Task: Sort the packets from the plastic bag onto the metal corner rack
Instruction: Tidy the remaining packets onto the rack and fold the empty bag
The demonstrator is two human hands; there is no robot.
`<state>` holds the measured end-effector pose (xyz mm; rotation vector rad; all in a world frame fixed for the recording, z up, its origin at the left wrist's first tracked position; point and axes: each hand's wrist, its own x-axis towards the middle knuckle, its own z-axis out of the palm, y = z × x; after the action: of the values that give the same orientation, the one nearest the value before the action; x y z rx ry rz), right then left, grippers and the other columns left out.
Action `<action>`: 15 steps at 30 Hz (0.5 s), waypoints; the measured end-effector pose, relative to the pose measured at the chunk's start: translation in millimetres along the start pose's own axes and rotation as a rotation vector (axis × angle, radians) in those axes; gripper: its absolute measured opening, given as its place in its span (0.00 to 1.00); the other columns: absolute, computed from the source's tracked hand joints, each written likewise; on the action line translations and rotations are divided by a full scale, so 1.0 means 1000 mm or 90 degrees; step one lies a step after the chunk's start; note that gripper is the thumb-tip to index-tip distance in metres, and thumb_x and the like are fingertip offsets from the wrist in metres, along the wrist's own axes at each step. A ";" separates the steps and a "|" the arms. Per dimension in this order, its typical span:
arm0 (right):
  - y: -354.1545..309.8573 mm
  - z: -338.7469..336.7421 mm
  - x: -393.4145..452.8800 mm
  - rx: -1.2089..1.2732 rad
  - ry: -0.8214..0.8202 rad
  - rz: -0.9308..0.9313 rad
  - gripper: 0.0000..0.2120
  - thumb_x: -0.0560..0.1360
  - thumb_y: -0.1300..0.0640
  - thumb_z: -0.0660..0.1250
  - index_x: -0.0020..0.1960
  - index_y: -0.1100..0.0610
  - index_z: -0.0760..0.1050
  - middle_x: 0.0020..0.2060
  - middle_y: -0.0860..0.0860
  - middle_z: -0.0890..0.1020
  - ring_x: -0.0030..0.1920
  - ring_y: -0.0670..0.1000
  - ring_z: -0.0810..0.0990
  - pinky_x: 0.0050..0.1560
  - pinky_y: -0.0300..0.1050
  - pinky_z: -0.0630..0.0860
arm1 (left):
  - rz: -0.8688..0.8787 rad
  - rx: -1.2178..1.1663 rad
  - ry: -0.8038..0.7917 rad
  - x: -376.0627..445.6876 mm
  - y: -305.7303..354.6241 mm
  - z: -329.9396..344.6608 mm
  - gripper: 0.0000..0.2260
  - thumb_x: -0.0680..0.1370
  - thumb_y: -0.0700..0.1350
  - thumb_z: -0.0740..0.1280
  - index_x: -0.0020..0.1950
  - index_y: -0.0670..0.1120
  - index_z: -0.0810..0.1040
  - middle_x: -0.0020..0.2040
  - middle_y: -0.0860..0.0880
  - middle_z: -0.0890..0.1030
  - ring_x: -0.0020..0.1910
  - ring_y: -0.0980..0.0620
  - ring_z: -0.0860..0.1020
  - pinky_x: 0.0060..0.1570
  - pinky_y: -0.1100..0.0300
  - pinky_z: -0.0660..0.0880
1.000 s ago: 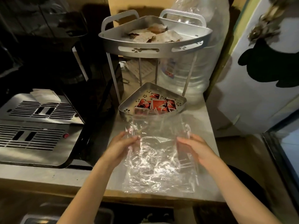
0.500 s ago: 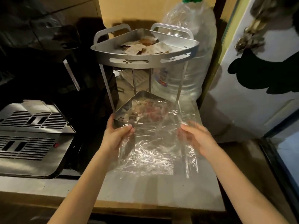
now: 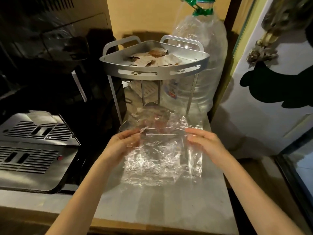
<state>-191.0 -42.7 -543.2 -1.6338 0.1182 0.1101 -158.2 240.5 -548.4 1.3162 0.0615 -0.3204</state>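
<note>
A clear, crinkled plastic bag (image 3: 157, 160) hangs in front of me above the counter, held up by its two upper corners. My left hand (image 3: 122, 143) pinches its left edge and my right hand (image 3: 203, 143) grips its right edge. No packet shows inside the bag. Behind it stands the two-tier metal corner rack (image 3: 152, 72). Beige and brown packets (image 3: 155, 58) lie on the top shelf. The raised bag covers the bottom shelf (image 3: 124, 127), and red packets (image 3: 158, 121) show faintly through the plastic.
A large clear water bottle (image 3: 203, 65) with a green cap stands right behind the rack. A black coffee machine with a slotted metal drip tray (image 3: 33, 143) fills the left side. The grey counter (image 3: 169, 206) ends close in front of me. A white door is on the right.
Both hands lifted the bag off the counter and carried it up and toward the rack, so it now hides the bottom shelf. The camera moved closer.
</note>
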 end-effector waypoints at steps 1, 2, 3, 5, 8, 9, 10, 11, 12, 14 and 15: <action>0.000 -0.001 0.001 -0.022 -0.025 0.012 0.14 0.68 0.60 0.72 0.48 0.42 0.82 0.50 0.51 0.84 0.49 0.44 0.82 0.47 0.34 0.77 | -0.007 0.043 -0.016 0.000 0.002 -0.002 0.14 0.70 0.31 0.68 0.52 0.45 0.79 0.42 0.50 0.85 0.39 0.55 0.83 0.37 0.66 0.79; 0.000 -0.002 0.002 -0.048 -0.041 0.022 0.17 0.67 0.58 0.73 0.51 0.41 0.80 0.52 0.52 0.83 0.52 0.46 0.81 0.53 0.39 0.76 | -0.015 0.091 -0.036 -0.001 0.004 -0.003 0.18 0.69 0.31 0.70 0.55 0.46 0.78 0.47 0.50 0.83 0.42 0.54 0.83 0.38 0.66 0.79; 0.000 -0.003 0.003 -0.065 -0.050 0.030 0.19 0.67 0.58 0.74 0.54 0.41 0.79 0.53 0.52 0.82 0.54 0.48 0.80 0.56 0.44 0.75 | -0.022 0.134 -0.056 -0.001 0.006 -0.004 0.22 0.68 0.31 0.70 0.59 0.46 0.75 0.52 0.51 0.81 0.44 0.55 0.83 0.39 0.66 0.78; -0.001 -0.002 0.005 -0.044 -0.065 0.039 0.21 0.68 0.58 0.72 0.58 0.42 0.77 0.52 0.52 0.83 0.52 0.50 0.82 0.53 0.45 0.77 | -0.028 0.177 -0.082 -0.002 0.008 -0.004 0.27 0.68 0.30 0.70 0.64 0.45 0.71 0.56 0.52 0.77 0.45 0.58 0.83 0.38 0.69 0.77; -0.002 -0.002 0.009 -0.010 -0.076 0.030 0.23 0.69 0.61 0.70 0.60 0.42 0.75 0.49 0.50 0.84 0.50 0.50 0.83 0.49 0.41 0.77 | -0.050 0.133 -0.083 0.001 0.009 -0.005 0.28 0.68 0.28 0.69 0.65 0.44 0.69 0.54 0.50 0.80 0.45 0.55 0.83 0.39 0.66 0.78; -0.002 -0.002 0.009 -0.020 -0.078 0.024 0.24 0.68 0.61 0.71 0.60 0.42 0.75 0.48 0.51 0.84 0.49 0.50 0.83 0.49 0.39 0.77 | -0.057 0.120 -0.081 0.001 0.009 -0.005 0.27 0.68 0.28 0.69 0.65 0.44 0.70 0.51 0.50 0.82 0.46 0.54 0.83 0.39 0.66 0.78; -0.003 -0.002 0.009 -0.032 -0.080 0.019 0.25 0.67 0.62 0.72 0.61 0.43 0.74 0.45 0.53 0.84 0.47 0.50 0.83 0.50 0.38 0.77 | -0.060 0.123 -0.078 0.002 0.009 -0.007 0.27 0.68 0.29 0.70 0.64 0.45 0.70 0.48 0.52 0.85 0.47 0.54 0.83 0.40 0.66 0.78; -0.003 -0.002 0.009 -0.043 -0.083 0.019 0.27 0.67 0.62 0.73 0.62 0.45 0.74 0.44 0.54 0.84 0.46 0.50 0.84 0.50 0.36 0.77 | -0.063 0.124 -0.075 0.004 0.010 -0.009 0.27 0.67 0.30 0.71 0.63 0.45 0.71 0.45 0.53 0.85 0.48 0.54 0.83 0.40 0.67 0.78; -0.004 -0.002 0.010 -0.055 -0.084 0.022 0.27 0.66 0.63 0.73 0.62 0.46 0.73 0.45 0.54 0.84 0.46 0.50 0.84 0.51 0.36 0.77 | -0.070 0.122 -0.067 0.005 0.010 -0.011 0.27 0.66 0.31 0.72 0.63 0.45 0.71 0.45 0.52 0.86 0.48 0.53 0.83 0.42 0.67 0.79; -0.006 -0.002 0.011 -0.102 -0.069 0.018 0.26 0.65 0.62 0.75 0.61 0.47 0.75 0.51 0.49 0.82 0.49 0.47 0.83 0.54 0.38 0.75 | -0.077 0.148 -0.040 0.007 0.011 -0.012 0.27 0.66 0.33 0.73 0.63 0.45 0.73 0.49 0.48 0.84 0.49 0.51 0.82 0.44 0.65 0.79; -0.007 -0.001 0.012 -0.140 -0.051 0.006 0.25 0.65 0.61 0.76 0.59 0.47 0.76 0.52 0.46 0.80 0.50 0.44 0.81 0.53 0.36 0.75 | -0.063 0.204 -0.021 0.007 0.011 -0.012 0.25 0.66 0.35 0.74 0.62 0.45 0.74 0.51 0.48 0.83 0.49 0.53 0.82 0.44 0.65 0.79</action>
<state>-178.1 -43.9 -537.6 -1.8463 0.0533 0.2012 -146.9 252.6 -543.0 1.6281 0.0487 -0.4503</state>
